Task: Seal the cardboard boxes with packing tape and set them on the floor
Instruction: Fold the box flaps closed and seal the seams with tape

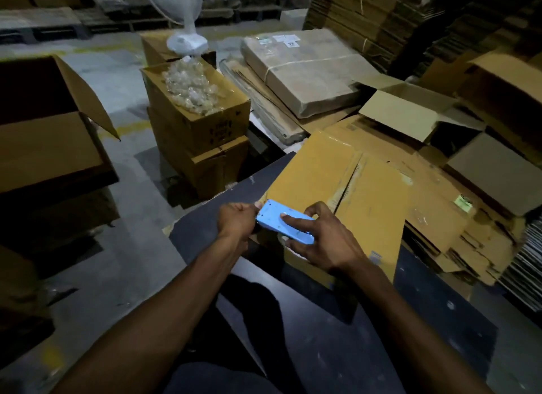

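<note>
A closed yellow-brown cardboard box [337, 185] stands on a dark table [322, 320], its top flaps meeting along a centre seam. At its near left corner I hold a light blue tape dispenser [281, 220]. My right hand [322, 241] grips the dispenser's body from the right side. My left hand [237, 220] is closed at the dispenser's left end; whether it pinches tape is hard to tell.
Stacked boxes [199, 130] with clear plastic pieces on top stand beyond the table, under a white fan base [187, 42]. An open box [50, 130] sits at the left. Flattened cartons [440, 217] and a wrapped bundle [308, 71] pile at the right. Grey concrete floor [123, 247] lies left of the table.
</note>
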